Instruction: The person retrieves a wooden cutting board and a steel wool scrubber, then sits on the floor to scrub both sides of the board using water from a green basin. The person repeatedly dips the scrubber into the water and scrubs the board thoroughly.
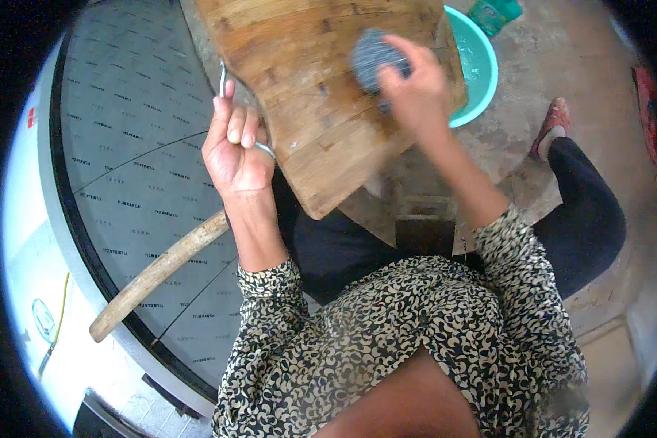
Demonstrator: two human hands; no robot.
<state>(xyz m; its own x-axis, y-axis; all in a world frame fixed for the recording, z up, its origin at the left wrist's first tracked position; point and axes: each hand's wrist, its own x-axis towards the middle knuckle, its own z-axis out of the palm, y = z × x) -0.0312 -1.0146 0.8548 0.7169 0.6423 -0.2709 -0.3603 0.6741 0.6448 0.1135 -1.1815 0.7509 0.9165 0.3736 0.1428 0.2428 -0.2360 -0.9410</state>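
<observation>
A wooden board [306,71] with rounded corners lies tilted before me, its lower corner over my lap. My right hand [416,82] holds a grey scouring pad [376,60] against the board's wet-looking face; the hand is slightly blurred. At the board's left edge, my left hand [238,142] has its palm turned up and its fingers curled around a thin white loop [223,79], perhaps a cord or wire handle. Part of the loop is hidden by the fingers. A turquoise plastic basin [484,71] with water in it shows behind the board's right edge.
A green plastic container [495,13] stands beyond the basin. A curved wooden handle or stick [159,276] juts out at my left, over a grey panel [137,164] printed with writing. A red bag or cloth [656,120] lies at the far right. My foot in a pink shoe [555,123] rests on the floor.
</observation>
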